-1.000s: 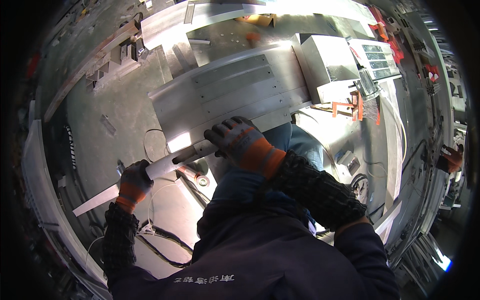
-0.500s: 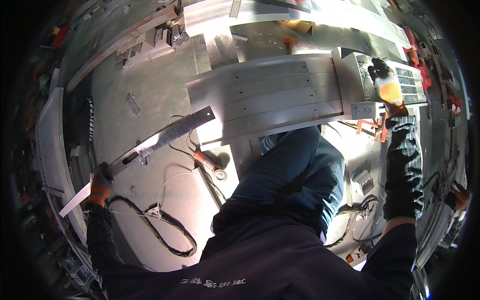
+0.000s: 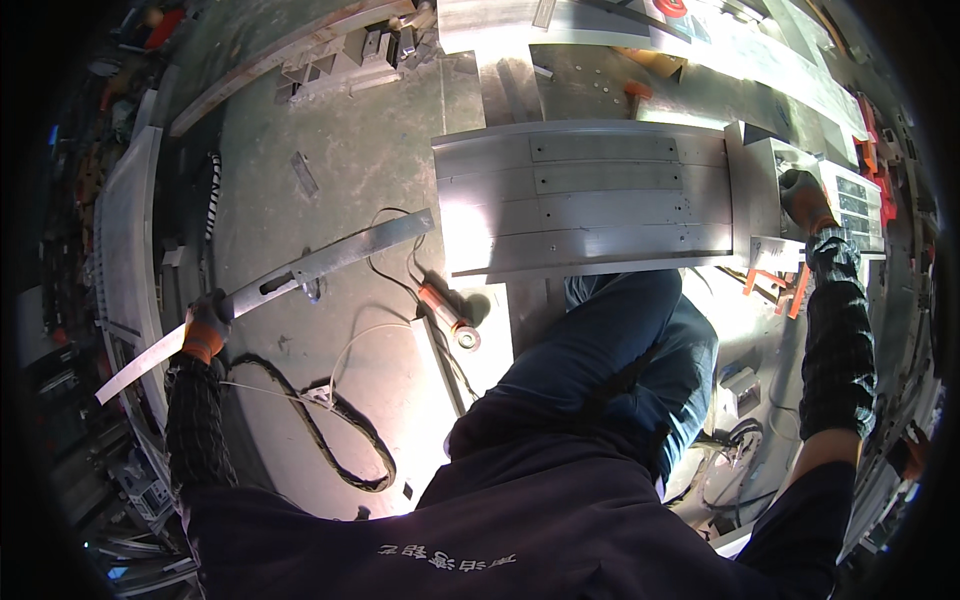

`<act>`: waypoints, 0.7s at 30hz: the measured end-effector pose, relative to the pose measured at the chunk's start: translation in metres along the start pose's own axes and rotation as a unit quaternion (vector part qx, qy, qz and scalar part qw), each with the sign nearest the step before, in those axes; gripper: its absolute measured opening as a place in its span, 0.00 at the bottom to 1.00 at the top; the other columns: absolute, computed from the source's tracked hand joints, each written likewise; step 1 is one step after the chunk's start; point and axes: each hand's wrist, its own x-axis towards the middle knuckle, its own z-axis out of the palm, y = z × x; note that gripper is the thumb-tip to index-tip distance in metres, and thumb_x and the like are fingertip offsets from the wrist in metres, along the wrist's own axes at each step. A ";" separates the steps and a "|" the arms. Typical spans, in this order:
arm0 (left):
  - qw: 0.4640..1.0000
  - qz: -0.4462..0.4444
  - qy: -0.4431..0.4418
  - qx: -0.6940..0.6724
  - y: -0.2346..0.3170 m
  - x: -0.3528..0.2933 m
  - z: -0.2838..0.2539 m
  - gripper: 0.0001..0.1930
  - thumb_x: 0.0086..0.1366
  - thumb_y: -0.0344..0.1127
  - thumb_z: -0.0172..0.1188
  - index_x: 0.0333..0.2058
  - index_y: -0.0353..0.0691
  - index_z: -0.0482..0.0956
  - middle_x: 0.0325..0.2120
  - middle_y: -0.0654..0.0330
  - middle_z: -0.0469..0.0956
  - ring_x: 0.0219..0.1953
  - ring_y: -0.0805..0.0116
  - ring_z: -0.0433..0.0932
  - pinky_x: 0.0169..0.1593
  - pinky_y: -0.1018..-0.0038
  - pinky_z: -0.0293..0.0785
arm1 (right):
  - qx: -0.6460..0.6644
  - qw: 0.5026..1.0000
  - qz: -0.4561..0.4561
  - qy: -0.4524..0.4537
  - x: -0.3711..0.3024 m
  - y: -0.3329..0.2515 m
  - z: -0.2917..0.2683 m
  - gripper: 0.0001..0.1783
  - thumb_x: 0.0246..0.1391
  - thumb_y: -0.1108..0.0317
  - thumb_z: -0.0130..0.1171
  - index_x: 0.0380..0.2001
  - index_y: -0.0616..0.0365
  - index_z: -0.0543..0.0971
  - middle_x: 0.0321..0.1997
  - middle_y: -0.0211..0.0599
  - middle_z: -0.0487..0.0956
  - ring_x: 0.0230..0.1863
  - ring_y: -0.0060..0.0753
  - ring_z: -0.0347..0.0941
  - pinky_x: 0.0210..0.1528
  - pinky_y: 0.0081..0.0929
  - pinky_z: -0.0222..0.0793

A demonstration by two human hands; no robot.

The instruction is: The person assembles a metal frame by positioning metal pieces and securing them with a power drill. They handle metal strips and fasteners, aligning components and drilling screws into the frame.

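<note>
My left hand, in a dark and orange glove, is closed round a long flat metal strip with a slot cut in it. The strip slants up to the right, its far end just left of a grey metal panel with several small screw holes. At the panel's right end my right hand, also gloved, reaches over an open box-shaped metal end piece. Its fingers are curled down inside; what they hold, if anything, is hidden.
An orange angle grinder lies on the floor below the panel's left end, its cord nearby. A dark cable loop lies at lower left. Orange-red brackets stand below the end piece. Metal beams lie beyond the panel.
The view has shifted, so the scene sits farther right. The strip's end has drawn left, off the panel's edge. My right hand has turned and moved nearer, fingers curling into the end piece.
</note>
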 end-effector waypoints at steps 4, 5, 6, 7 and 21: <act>1.000 0.021 -0.007 -0.011 0.007 0.014 0.007 0.05 0.67 0.35 0.59 0.34 0.43 0.82 0.31 0.44 0.84 0.40 0.35 0.83 0.45 0.47 0.79 | -0.015 1.000 0.013 0.007 -0.007 0.010 0.001 0.16 0.63 0.59 0.62 0.34 0.63 0.86 0.36 0.58 0.86 0.40 0.59 0.84 0.47 0.47 0.78; 0.999 0.027 -0.026 -0.008 0.006 0.016 0.005 0.06 0.68 0.35 0.59 0.36 0.42 0.83 0.32 0.43 0.84 0.42 0.33 0.82 0.45 0.47 0.79 | -0.017 1.000 0.010 0.006 -0.008 0.010 0.002 0.16 0.63 0.59 0.61 0.36 0.62 0.86 0.37 0.59 0.86 0.41 0.60 0.84 0.47 0.48 0.78; 0.998 0.033 -0.045 -0.004 0.005 0.018 0.003 0.07 0.68 0.35 0.59 0.37 0.41 0.83 0.33 0.41 0.83 0.43 0.32 0.81 0.46 0.47 0.78 | -0.018 1.000 0.008 0.005 -0.007 0.010 0.003 0.16 0.64 0.58 0.61 0.37 0.62 0.86 0.38 0.60 0.86 0.42 0.62 0.84 0.47 0.49 0.78; 0.997 0.041 -0.062 -0.003 0.005 0.024 0.003 0.07 0.69 0.36 0.59 0.38 0.41 0.83 0.33 0.39 0.83 0.44 0.30 0.80 0.46 0.47 0.78 | -0.025 0.999 -0.010 0.035 -0.008 0.020 0.007 0.16 0.65 0.58 0.60 0.39 0.61 0.85 0.38 0.60 0.86 0.42 0.63 0.83 0.47 0.51 0.77; 0.992 0.110 -0.054 -0.034 0.036 0.081 0.043 0.10 0.72 0.37 0.52 0.37 0.40 0.80 0.34 0.41 0.82 0.41 0.31 0.80 0.47 0.45 0.76 | -0.081 0.994 0.016 0.069 -0.028 0.047 -0.020 0.18 0.64 0.65 0.59 0.53 0.59 0.84 0.46 0.58 0.86 0.49 0.63 0.83 0.53 0.49 0.77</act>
